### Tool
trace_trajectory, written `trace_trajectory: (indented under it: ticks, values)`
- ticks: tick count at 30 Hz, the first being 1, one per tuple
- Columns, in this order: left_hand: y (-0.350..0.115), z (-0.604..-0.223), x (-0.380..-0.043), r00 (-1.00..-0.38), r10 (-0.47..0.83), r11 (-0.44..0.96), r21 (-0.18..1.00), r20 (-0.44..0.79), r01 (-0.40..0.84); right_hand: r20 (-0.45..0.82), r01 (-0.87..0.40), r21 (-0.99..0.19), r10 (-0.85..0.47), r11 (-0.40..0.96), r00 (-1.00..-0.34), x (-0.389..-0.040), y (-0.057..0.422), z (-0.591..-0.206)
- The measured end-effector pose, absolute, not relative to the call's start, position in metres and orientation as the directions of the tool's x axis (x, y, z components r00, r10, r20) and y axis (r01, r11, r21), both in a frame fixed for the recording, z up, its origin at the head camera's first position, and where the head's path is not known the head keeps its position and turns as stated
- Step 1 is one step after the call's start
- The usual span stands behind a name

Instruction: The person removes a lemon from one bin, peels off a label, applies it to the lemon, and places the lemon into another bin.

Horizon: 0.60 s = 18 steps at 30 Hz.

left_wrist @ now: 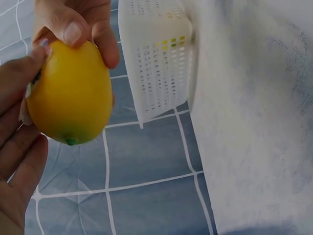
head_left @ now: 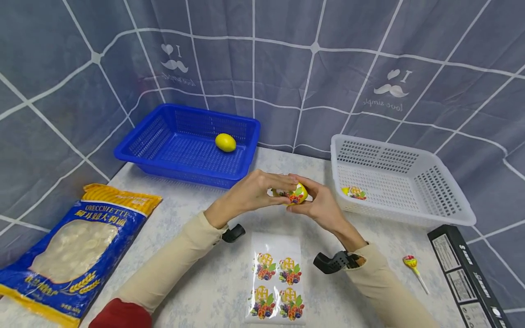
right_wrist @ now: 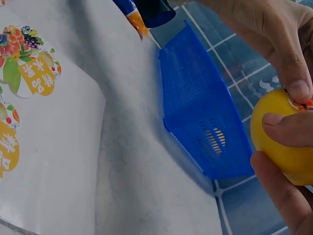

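Both hands hold a yellow lemon [left_wrist: 73, 93] above the table in the middle of the head view. My right hand [head_left: 321, 207] grips it from the right, thumb below and fingers above. From the left, my left hand [head_left: 256, 191] has its thumb and fingers on it, around a colourful fruit sticker [head_left: 294, 197] on its side. A pale edge of that sticker stands off the lemon in the left wrist view. Below the hands lies a white sheet [head_left: 276, 243] with several matching stickers. The left fingertips are partly hidden behind the lemon.
A blue basket [head_left: 184, 175] at back left holds another lemon [head_left: 225, 142]. The white basket [head_left: 402, 212] at right holds a stickered yellow item [head_left: 354, 192]. A pasta bag [head_left: 74, 246] lies left; a lollipop [head_left: 411, 263] and a black box [head_left: 467, 273] lie right.
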<state>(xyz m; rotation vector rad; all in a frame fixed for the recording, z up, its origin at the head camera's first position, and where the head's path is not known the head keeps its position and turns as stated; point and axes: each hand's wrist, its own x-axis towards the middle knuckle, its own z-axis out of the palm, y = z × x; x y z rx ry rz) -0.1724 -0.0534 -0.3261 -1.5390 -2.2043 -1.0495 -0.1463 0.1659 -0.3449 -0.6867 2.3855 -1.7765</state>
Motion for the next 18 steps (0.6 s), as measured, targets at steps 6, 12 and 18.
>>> trace_trajectory:
  ticks: [6, 12, 18]
  values:
    - [-0.054, -0.323, -0.174, -0.439, 0.688, 0.158, 0.471, 0.578, 0.868, 0.179, -0.294, -0.923, -0.400, 0.248, -0.899, -0.143, 0.165, -0.338]
    - [-0.053, -0.325, -0.173, -0.483, 0.654, 0.170, 0.509, 0.582, 0.844, 0.172, -0.293, -0.915, -0.389, 0.277, -0.905, -0.142, 0.168, -0.334]
    - [-0.049, -0.329, -0.173, -0.553, 0.618, 0.138, 0.615, 0.559, 0.776, 0.211, -0.331, -0.900, -0.380, 0.284, -0.901, -0.142, 0.172, -0.331]
